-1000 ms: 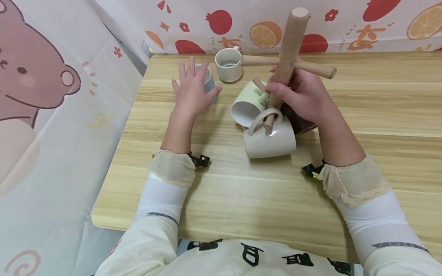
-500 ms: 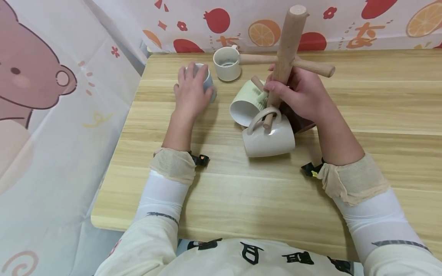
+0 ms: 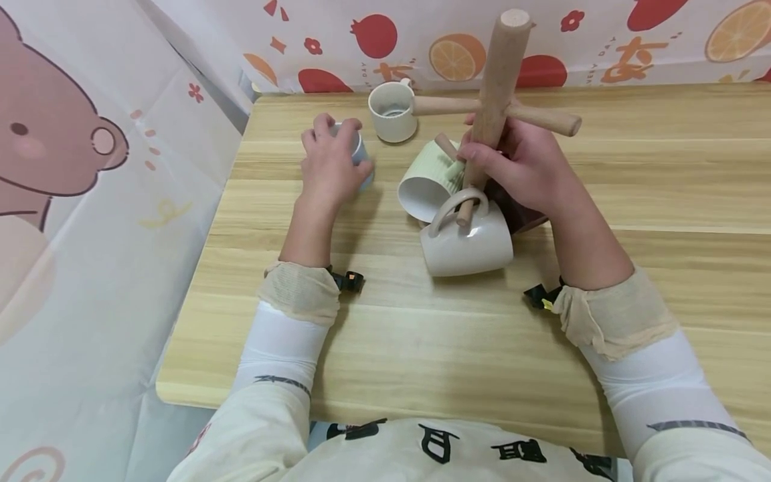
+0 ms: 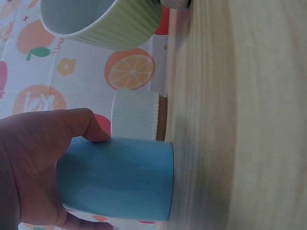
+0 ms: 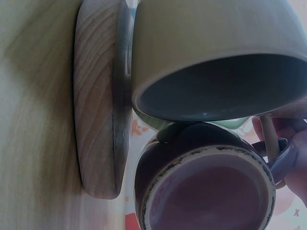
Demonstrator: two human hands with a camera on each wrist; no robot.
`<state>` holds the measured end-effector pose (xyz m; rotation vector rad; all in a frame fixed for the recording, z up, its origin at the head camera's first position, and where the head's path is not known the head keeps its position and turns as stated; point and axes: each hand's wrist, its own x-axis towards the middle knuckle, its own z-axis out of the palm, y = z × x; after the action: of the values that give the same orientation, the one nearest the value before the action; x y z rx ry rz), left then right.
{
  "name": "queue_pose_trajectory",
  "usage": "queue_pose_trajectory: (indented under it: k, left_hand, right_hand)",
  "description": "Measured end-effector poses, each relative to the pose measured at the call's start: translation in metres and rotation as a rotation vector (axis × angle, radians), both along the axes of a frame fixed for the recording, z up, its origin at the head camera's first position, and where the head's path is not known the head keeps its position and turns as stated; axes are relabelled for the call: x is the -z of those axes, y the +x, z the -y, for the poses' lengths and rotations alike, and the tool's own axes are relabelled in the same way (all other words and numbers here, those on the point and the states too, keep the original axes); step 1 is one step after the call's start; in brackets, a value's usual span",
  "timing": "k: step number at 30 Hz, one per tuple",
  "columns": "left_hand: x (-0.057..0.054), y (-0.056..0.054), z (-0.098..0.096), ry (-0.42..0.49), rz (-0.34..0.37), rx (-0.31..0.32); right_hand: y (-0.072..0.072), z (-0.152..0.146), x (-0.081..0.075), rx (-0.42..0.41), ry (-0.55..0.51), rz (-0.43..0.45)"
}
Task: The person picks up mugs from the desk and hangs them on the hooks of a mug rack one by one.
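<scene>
My left hand (image 3: 330, 164) grips a blue cup (image 4: 115, 177) from above, with thumb and fingers on opposite sides of it. The cup stands upright, its base at or close to the tabletop. My right hand (image 3: 533, 164) holds the post of a wooden mug tree (image 3: 502, 67). A glossy beige mug (image 3: 468, 244) hangs by its handle on a low front peg. Behind it, a ribbed pale green mug (image 3: 421, 187) hangs tilted on another peg. The dark purple-brown mug (image 5: 206, 191) hangs beneath my right hand, mostly hidden in the head view.
A cream cup (image 3: 393, 117) stands upright at the back, near the left upper peg (image 3: 446, 105) of the mug tree. The wooden table (image 3: 385, 348) meets a fruit-print cloth (image 3: 415, 40) at its back edge. The mug tree's wooden base (image 5: 98, 100) rests on the table.
My left hand has come down from spread fingers above the blue cup to a grip on it. The cup has shifted slightly toward me. The right hand keeps its hold on the post.
</scene>
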<state>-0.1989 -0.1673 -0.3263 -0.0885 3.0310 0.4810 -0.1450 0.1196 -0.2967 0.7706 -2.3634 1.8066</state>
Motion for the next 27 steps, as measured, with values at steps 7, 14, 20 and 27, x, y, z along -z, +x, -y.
queue_pose_trajectory:
  k: [7, 14, 20, 27]
  left_hand:
    - [-0.003, 0.003, 0.002, 0.006, 0.039, -0.003]
    - [-0.007, 0.005, 0.001, -0.038, 0.054, -0.004]
    - [-0.010, 0.006, 0.001, -0.065, 0.074, -0.013]
    - [-0.013, 0.007, 0.005, -0.039, 0.070, -0.052]
  right_hand:
    - [0.001, 0.001, -0.001, -0.014, -0.009, -0.027]
    - [0.000, 0.002, -0.002, -0.019, -0.027, -0.032]
    - [-0.001, 0.003, -0.002, -0.031, -0.040, -0.027]
    - [0.000, 0.003, 0.001, -0.024, -0.030, -0.025]
